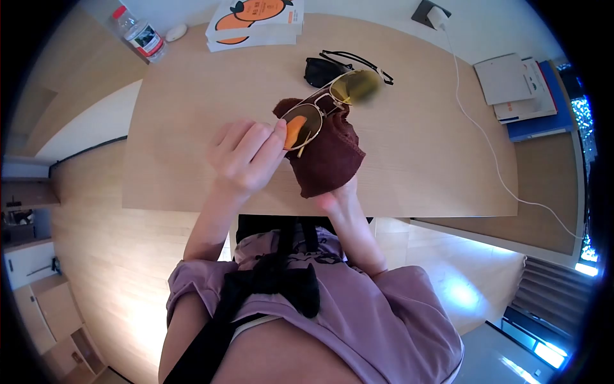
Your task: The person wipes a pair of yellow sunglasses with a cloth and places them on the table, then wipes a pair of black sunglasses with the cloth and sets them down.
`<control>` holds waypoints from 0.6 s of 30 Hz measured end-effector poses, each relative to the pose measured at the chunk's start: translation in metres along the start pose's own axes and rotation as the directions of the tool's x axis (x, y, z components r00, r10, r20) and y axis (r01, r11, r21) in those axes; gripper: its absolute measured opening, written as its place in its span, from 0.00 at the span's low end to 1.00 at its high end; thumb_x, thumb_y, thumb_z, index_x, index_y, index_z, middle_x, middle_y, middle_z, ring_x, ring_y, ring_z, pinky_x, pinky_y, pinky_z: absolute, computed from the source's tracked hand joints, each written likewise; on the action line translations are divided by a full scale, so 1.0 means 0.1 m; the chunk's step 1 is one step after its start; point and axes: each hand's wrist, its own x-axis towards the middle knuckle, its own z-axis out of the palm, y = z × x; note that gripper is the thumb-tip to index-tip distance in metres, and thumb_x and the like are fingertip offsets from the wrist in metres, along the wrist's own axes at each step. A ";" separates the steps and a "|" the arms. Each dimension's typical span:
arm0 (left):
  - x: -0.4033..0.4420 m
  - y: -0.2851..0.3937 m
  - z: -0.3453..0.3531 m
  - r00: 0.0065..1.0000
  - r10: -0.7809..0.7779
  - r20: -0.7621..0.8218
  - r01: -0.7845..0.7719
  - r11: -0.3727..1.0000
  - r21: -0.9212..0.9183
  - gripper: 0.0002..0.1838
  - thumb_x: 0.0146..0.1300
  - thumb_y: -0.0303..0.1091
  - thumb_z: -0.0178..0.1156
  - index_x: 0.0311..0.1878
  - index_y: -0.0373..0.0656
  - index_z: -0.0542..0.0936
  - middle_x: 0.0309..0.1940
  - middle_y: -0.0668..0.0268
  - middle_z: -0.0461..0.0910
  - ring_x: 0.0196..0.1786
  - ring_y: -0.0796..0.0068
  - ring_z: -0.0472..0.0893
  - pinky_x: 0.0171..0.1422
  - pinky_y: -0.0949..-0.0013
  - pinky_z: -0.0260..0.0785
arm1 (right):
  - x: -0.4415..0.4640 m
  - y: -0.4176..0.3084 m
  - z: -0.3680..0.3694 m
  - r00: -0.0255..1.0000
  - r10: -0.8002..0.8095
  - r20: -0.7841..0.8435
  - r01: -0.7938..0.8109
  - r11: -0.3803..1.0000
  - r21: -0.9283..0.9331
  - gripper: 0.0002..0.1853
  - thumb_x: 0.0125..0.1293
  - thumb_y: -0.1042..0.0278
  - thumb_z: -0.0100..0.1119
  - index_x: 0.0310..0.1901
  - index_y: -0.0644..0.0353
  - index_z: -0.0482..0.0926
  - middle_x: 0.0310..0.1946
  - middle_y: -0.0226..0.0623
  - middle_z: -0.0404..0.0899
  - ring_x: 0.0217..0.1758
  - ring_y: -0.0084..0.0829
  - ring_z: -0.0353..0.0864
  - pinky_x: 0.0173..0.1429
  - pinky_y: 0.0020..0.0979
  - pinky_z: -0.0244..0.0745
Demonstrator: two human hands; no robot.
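A pair of gold-rimmed sunglasses (pixel 302 127) with yellowish lenses is held up slantwise over the desk. My left hand (pixel 246 153) pinches the rim of the near-left lens, fingers closed. An orange patch shows in that lens. A dark brown cloth (pixel 326 160) hangs over my right hand (pixel 345 190), just under and behind the sunglasses. Only the wrist and base of that hand show; its fingers are hidden in the cloth, which it holds up against the frame. Just beyond lie black glasses (pixel 320 72) with folded-out dark temples.
At the back of the desk (pixel 179 173) are white boxes with orange fruit prints (pixel 256 32), a red-capped bottle (pixel 142 40) and a small white oval object (pixel 176 32). A white cable (pixel 470 115) runs from a charger down the right side, near books and a blue folder (pixel 543 125).
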 end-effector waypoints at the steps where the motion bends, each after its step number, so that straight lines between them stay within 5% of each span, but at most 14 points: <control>1: -0.01 0.00 0.01 1.000 -0.015 0.005 0.015 1.000 -0.007 0.09 0.33 0.23 0.65 0.21 0.42 0.75 0.14 0.70 0.64 0.17 0.75 0.68 0.18 0.74 0.57 | 0.00 -0.01 -0.03 1.000 0.001 -0.012 -0.002 1.000 -0.017 0.18 0.64 0.62 0.45 0.53 0.57 0.64 0.49 0.36 0.70 0.48 0.31 0.72 0.50 0.32 0.71; 5: -0.03 0.01 -0.01 0.991 -0.132 0.006 0.132 0.987 -0.088 0.10 0.32 0.23 0.66 0.21 0.41 0.75 0.15 0.70 0.65 0.17 0.74 0.68 0.19 0.74 0.57 | -0.03 -0.05 -0.17 0.997 -0.033 0.066 0.032 0.999 0.004 0.17 0.63 0.63 0.46 0.53 0.57 0.64 0.47 0.35 0.71 0.46 0.30 0.73 0.47 0.31 0.72; 9: -0.10 -0.09 -0.04 0.943 -0.331 0.041 0.333 0.928 -0.170 0.10 0.34 0.22 0.68 0.23 0.39 0.77 0.18 0.66 0.70 0.19 0.73 0.69 0.20 0.74 0.59 | 0.05 -0.20 -0.46 0.981 -0.112 0.156 0.185 0.772 -0.608 0.17 0.62 0.64 0.46 0.53 0.57 0.64 0.45 0.36 0.71 0.44 0.29 0.73 0.45 0.28 0.73; 14: -0.16 -0.06 -0.01 0.862 -0.494 0.116 0.505 0.857 -0.101 0.14 0.34 0.25 0.69 0.27 0.42 0.75 0.23 0.68 0.71 0.26 0.71 0.71 0.26 0.72 0.62 | -0.11 -0.30 -0.17 0.986 -0.148 0.079 0.141 0.473 -0.870 0.16 0.60 0.68 0.49 0.50 0.61 0.67 0.42 0.36 0.72 0.41 0.26 0.73 0.42 0.26 0.73; 16: -0.16 0.05 -0.05 0.683 -0.670 0.290 0.726 0.668 -0.166 0.18 0.36 0.26 0.69 0.32 0.41 0.73 0.27 0.67 0.71 0.31 0.74 0.70 0.32 0.73 0.62 | -0.16 -0.32 -0.06 0.986 -0.166 0.034 0.095 0.376 -0.922 0.16 0.59 0.69 0.51 0.48 0.62 0.68 0.40 0.36 0.73 0.39 0.24 0.73 0.41 0.25 0.73; 18: -0.36 0.19 -0.09 0.642 -0.708 0.294 0.767 0.590 -0.253 0.19 0.37 0.26 0.69 0.33 0.41 0.72 0.29 0.67 0.71 0.31 0.74 0.69 0.34 0.74 0.61 | -0.18 -0.34 -0.08 0.977 -0.175 0.125 0.182 0.365 -0.913 0.15 0.58 0.71 0.52 0.46 0.64 0.70 0.39 0.37 0.74 0.38 0.23 0.73 0.41 0.25 0.73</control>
